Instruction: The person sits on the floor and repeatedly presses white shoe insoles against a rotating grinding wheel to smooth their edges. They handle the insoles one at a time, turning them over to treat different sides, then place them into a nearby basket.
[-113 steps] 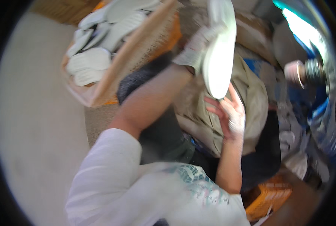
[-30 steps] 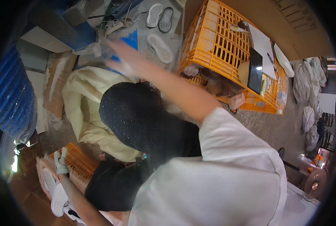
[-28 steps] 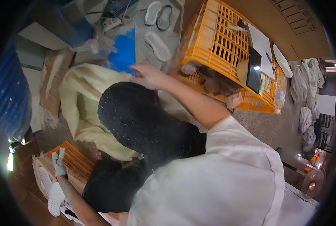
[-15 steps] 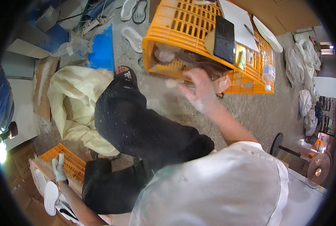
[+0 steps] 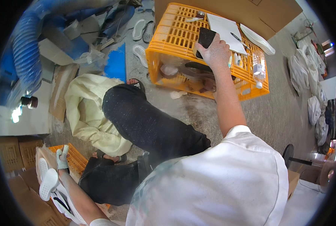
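Note:
My right hand (image 5: 216, 52) reaches across to the top of an orange plastic crate (image 5: 175, 28). Its thumb and fingers close round a black phone (image 5: 206, 37), a flat dark slab whose near part the hand covers. Whether the phone is lifted off the crate, I cannot tell. At the lower left, my left hand (image 5: 62, 162), with greyish-white coverings on its fingers, has fingers apart and holds nothing. White shoe soles (image 5: 49, 184) lie beside that hand and forearm, by a second orange crate (image 5: 74, 158).
White paper (image 5: 228, 32), a pen (image 5: 237, 38) and a clear bottle (image 5: 259, 69) rest on the crate. A cream sack (image 5: 79, 101) lies by my legs. Further soles (image 5: 139, 54) lie on the floor. A ribbed blue hose (image 5: 26, 56) hangs upper left; a fan (image 5: 328, 173) stands lower right.
My right hand has moved from the crate's front side up onto its top and taken hold of the phone. The left hand's fingers have spread. The whole view has shifted.

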Tool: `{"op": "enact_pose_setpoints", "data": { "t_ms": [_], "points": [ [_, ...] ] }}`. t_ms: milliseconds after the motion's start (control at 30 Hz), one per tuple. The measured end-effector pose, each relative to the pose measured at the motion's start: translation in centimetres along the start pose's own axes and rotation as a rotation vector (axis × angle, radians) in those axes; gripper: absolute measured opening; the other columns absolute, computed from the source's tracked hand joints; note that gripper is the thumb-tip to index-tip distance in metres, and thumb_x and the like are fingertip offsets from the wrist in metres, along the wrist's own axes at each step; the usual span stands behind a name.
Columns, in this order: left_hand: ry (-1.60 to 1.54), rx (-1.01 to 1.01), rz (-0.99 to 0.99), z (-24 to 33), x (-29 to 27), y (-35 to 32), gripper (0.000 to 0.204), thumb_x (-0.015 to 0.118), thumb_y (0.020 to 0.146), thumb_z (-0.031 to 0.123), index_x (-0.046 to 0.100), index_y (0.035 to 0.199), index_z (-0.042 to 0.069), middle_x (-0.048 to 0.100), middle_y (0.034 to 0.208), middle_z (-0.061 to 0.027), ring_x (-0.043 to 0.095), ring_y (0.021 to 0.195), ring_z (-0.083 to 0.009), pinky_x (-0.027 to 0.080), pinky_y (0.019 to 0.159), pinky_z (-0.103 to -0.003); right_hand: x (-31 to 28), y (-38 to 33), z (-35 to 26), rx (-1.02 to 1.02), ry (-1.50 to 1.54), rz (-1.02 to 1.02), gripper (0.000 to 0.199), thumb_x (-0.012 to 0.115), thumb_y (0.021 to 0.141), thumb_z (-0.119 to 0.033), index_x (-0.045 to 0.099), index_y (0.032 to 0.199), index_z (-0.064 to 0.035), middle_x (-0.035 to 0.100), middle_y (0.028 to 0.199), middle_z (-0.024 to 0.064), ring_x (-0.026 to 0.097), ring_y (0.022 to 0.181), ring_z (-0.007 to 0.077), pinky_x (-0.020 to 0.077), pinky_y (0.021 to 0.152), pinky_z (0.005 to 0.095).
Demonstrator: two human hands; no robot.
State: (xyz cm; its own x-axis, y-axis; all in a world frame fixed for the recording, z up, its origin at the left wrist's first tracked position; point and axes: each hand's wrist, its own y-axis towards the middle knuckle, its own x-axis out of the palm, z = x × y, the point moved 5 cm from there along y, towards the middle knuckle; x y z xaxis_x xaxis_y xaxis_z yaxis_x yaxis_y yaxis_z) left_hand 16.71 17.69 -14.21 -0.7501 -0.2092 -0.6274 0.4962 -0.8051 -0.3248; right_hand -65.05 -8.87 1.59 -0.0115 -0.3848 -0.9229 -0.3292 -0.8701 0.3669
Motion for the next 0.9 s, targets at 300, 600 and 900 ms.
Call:
{"op": "enact_pose_setpoints", "data": {
  "t_ms": [300, 600, 900],
  "points": [
    [-0.235, -0.006, 0.058, -1.2, -1.4, -1.7, 0.040, 0.071, 0.089, 0.036, 0.064, 0.112, 0.005, 0.053, 0.092, 0.0030, 0.050, 0.073, -0.0070, 0.044, 0.062, -0.023, 0.3, 0.6, -0.7, 0.078, 0.017, -0.182, 0.077, 0.070, 0.076, -0.051, 0.048, 0.120, 0.0083, 0.062, 0.110, 0.0294, 0.060, 0.107, 0.0416, 0.0471, 0.094, 0.0469],
    [-0.313, 0.045, 0.067, -4.3, -2.5, -0.7, 0.036, 0.068, 0.093, 0.030, 0.063, 0.116, 0.003, 0.053, 0.090, 0.0040, 0.048, 0.068, -0.0055, 0.042, 0.057, -0.022, 0.7, 1.3, -0.8, 0.080, 0.009, -0.211, 0.071, 0.075, 0.074, -0.046, 0.052, 0.111, 0.0105, 0.065, 0.105, 0.0263, 0.063, 0.103, 0.0389, 0.0482, 0.090, 0.0449],
    [-0.258, -0.041, 0.073, -6.2, -2.3, 0.3, 0.034, 0.069, 0.091, 0.034, 0.063, 0.111, 0.007, 0.049, 0.079, 0.0047, 0.046, 0.058, -0.0073, 0.038, 0.052, -0.023, -1.0, -0.3, 2.8, 0.059, 0.240, -0.111, 0.078, 0.073, 0.077, -0.045, 0.049, 0.125, 0.0108, 0.062, 0.116, 0.0289, 0.059, 0.112, 0.0409, 0.0469, 0.097, 0.0451]
  ]
}}
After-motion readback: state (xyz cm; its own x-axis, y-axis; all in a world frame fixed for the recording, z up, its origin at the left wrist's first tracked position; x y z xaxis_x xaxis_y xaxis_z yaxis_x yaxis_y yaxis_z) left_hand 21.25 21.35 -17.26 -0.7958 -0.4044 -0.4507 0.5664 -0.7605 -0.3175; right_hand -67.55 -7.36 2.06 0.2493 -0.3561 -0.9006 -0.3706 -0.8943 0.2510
